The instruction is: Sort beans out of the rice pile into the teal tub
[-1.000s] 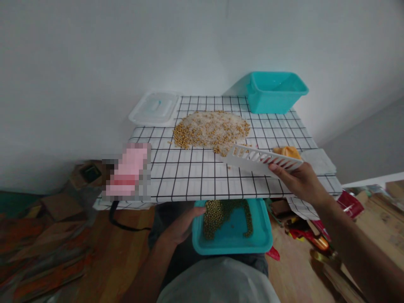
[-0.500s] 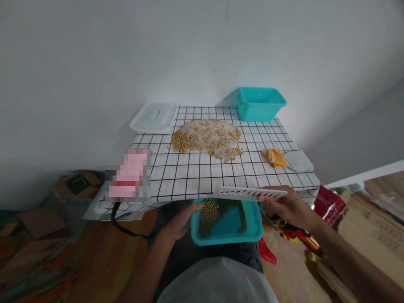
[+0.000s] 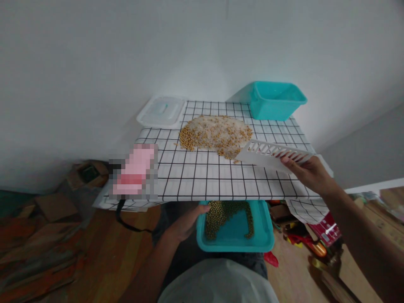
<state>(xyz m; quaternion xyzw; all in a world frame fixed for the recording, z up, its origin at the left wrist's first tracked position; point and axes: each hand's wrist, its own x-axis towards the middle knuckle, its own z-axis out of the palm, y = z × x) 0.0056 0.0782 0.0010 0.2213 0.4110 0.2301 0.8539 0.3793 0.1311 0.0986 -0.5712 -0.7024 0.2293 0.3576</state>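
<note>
Over checked tablecloth (image 3: 202, 181), right side | right hand (image 3: 311, 170) closed around near end of white slotted scoop (image 3: 273, 153), far edge touching pile of soybeans and rice (image 3: 216, 132) | left hand (image 3: 189, 221) below table edge, fingers clasping left rim of teal tray (image 3: 240, 235) containing soybeans (image 3: 217, 214)

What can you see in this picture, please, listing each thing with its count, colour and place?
table: one, white cloth with black grid, centre
grain pile: one, yellow beans mixed with white grains, table's far middle
tub: one, teal, table's far right corner
lid: one, clear, far left corner
pink item: one, blurred, table's left edge
teal tray: one, holding yellow beans, below the table's near edge
slotted scoop: one, white, over the table beside the pile
left hand: holding the teal tray's left rim
right hand: holding the slotted scoop
</note>
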